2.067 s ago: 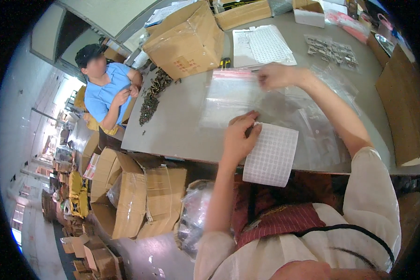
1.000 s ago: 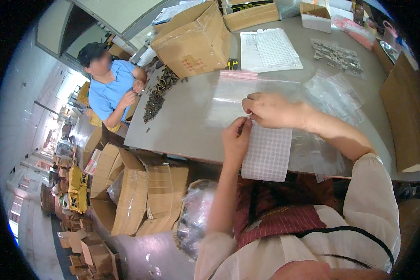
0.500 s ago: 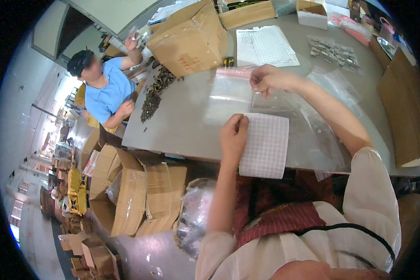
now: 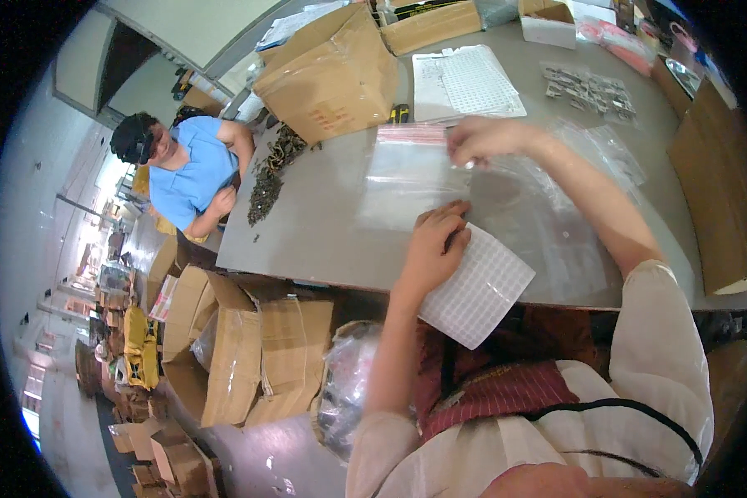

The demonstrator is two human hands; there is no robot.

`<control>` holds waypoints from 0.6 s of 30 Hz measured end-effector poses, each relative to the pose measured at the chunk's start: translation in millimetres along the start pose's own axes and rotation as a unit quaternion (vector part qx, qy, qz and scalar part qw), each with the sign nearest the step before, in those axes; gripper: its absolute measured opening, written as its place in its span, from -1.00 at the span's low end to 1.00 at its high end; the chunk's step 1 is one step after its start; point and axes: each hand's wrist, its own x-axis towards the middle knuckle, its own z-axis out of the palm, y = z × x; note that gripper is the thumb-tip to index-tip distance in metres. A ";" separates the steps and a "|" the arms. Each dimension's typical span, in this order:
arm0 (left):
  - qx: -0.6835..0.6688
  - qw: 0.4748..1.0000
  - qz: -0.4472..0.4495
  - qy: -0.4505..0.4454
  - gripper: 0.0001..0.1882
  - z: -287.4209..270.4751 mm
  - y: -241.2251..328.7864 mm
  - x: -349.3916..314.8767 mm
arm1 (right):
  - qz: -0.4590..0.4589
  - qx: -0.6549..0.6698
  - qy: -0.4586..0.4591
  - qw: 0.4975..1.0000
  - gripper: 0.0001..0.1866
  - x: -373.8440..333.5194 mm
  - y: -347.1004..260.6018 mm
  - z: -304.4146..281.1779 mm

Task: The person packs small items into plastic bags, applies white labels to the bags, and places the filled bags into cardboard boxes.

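Observation:
My left hand [image 4: 436, 247] grips a white sheet of small round stickers [image 4: 483, 290] by its upper left edge. The sheet tilts over the table's near edge. Its fingertips reach the lower edge of a clear zip bag [image 4: 407, 170] with a red-striped closure, lying flat on the table. At the bag's right side my right hand [image 4: 491, 141] is closed in a pinch, with a small white sticker [image 4: 470, 164] at the fingertips. More clear plastic bags [image 4: 564, 236] lie right of the sheet, partly under my right forearm.
A large cardboard box [image 4: 328, 79] and a heap of small dark metal parts [image 4: 267, 183] stand at the left. Printed sheets [image 4: 465, 83] and bagged metal parts [image 4: 589, 91] lie farther back. A co-worker [image 4: 192, 170] in blue is at the left. Cardboard [image 4: 714, 191] borders the right.
My left hand has moved forward and right toward the bag, and the sticker sheet has swung at a slant. My right hand stays near the bag. The co-worker has lowered the raised arm.

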 end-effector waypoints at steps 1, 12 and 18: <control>-0.021 1.000 0.001 -0.017 -0.87 -0.5 1.8 1.9 | 0.002 0.002 0.003 1.000 -0.72 3.9 2.4 11.5; -0.042 0.996 -0.022 0.079 -0.90 -2.5 -0.9 4.0 | 0.204 -0.251 -0.005 0.946 -0.76 -17.4 16.9 -31.3; 0.037 0.997 -0.044 0.053 -0.89 0.9 4.2 7.8 | -0.008 -0.115 0.052 0.992 -0.78 -10.6 1.5 -23.7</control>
